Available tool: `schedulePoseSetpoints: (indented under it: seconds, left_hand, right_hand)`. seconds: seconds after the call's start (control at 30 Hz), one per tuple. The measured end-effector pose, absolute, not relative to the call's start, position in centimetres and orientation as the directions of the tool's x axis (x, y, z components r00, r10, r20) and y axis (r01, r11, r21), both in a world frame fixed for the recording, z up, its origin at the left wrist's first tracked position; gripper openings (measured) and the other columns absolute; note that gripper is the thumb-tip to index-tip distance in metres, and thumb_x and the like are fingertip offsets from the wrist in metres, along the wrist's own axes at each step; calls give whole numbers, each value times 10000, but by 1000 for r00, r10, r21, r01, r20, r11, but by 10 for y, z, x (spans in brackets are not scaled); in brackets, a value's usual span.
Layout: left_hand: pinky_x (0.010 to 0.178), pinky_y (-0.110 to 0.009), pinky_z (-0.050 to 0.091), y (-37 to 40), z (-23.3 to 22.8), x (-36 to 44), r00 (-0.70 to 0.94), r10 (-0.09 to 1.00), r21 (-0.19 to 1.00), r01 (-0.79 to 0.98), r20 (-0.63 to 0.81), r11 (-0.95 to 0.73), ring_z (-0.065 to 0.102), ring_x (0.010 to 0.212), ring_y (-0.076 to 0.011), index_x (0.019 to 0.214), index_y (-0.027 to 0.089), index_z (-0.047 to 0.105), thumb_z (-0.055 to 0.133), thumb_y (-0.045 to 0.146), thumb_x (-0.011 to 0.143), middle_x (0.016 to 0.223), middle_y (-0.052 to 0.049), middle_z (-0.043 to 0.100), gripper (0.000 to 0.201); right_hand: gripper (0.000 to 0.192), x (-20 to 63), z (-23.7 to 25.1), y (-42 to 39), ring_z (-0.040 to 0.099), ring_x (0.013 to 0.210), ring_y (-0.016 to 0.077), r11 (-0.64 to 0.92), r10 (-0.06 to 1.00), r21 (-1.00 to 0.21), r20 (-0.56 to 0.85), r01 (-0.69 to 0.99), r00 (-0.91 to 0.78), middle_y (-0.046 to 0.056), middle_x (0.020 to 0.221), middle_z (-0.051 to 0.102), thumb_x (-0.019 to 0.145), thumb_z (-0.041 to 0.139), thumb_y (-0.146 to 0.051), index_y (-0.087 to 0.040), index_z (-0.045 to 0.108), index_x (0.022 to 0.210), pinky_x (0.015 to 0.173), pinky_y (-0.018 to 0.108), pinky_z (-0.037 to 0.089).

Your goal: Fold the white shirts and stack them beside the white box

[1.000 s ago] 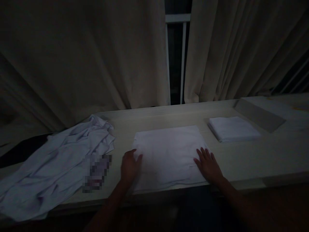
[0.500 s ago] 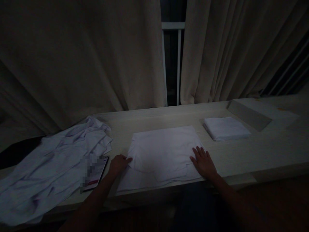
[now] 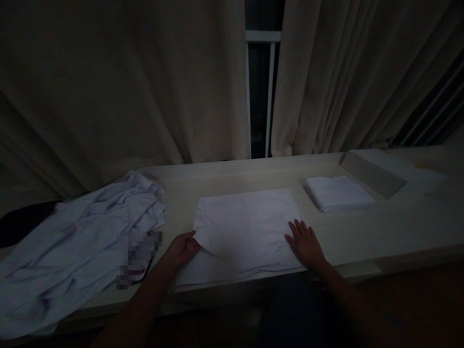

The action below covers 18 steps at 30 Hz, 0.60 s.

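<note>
Two hands are laid at the white cloth point(image 3: 246, 227) spread on the pale table point(image 3: 398, 227). Its near-left edge is pinched by the left hand point(image 3: 183, 249) and is now raised slightly, where half a second ago it lay flat. The right hand point(image 3: 304, 241) is kept open and flat on the cloth's right edge, unmoved. A crumpled white garment point(image 3: 79, 241) is seen left of the left hand; a folded stack point(image 3: 337, 193) is seen beyond the right hand.
</note>
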<state>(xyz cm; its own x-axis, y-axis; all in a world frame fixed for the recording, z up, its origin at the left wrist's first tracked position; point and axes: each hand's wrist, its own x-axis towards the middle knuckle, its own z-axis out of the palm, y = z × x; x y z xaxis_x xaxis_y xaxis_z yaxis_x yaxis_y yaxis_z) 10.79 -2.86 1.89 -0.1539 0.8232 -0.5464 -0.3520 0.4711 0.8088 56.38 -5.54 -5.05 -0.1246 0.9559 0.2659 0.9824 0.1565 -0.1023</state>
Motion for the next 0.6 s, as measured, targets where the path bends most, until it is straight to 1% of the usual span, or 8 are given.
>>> schedulePoseSetpoints:
  seconds: [0.07,0.13,0.23,0.3,0.37,0.43,0.53,0.6]
  left_hand:
    - [740,-356,579,-30,18,107,-198,835,858,-156,-513,490,709,803,-220,935,162,617,563,320,849,838,-110,719,188]
    - [713,-387,571,-27,20,103,-263,836,859,52,-481,510,709,785,-265,859,161,628,649,472,781,774,-117,717,321]
    - [729,-422,540,-15,27,94,-366,847,773,374,-386,513,701,849,-351,778,153,644,760,569,612,742,-155,716,463]
    - [785,-436,515,-5,31,90,-404,863,684,539,-303,492,682,949,-382,852,139,665,771,568,574,852,-194,729,523]
    - [847,-450,488,4,33,89,-412,881,596,655,-233,464,649,1047,-397,963,119,667,756,559,580,1013,-233,715,590]
    - [885,-465,465,10,32,92,-399,897,518,735,-192,438,615,1108,-414,985,107,672,740,557,591,1111,-257,685,602]
    - [898,-470,457,15,31,97,-377,907,437,795,-186,420,589,1138,-426,884,131,692,723,556,626,1109,-246,683,499]
    - [906,-461,460,18,32,99,-374,904,422,799,-209,428,585,1142,-412,850,137,692,733,506,667,1076,-230,685,414]
  right_hand:
    - [678,564,-50,-55,225,1461,315,159,956,-101,265,982,-127,124,1567,319,990,218,-603,-185,351,1508,1161,532,176]
    - [674,563,-50,-55,223,1462,313,154,958,-103,260,983,-123,122,1568,318,991,218,-600,-188,353,1507,1161,534,175]
    - [676,563,-49,-56,218,1464,312,150,960,-109,255,983,-118,119,1573,308,989,217,-602,-191,352,1508,1163,539,164]
    - [677,563,-48,-56,214,1466,309,152,961,-116,251,981,-119,117,1575,303,989,213,-602,-192,346,1511,1166,539,154]
    - [676,563,-47,-56,215,1466,307,154,964,-128,238,980,-120,115,1574,305,988,209,-603,-197,345,1512,1166,540,150]
    - [678,563,-47,-55,210,1468,306,151,966,-134,231,979,-118,114,1574,306,986,210,-606,-200,344,1512,1166,542,147]
    - [681,562,-47,-55,201,1470,310,142,966,-132,235,981,-108,114,1576,303,984,212,-606,-197,347,1511,1168,539,142]
    - [678,562,-48,-55,197,1471,309,138,966,-130,238,982,-104,109,1579,297,984,213,-604,-200,347,1511,1170,534,140]
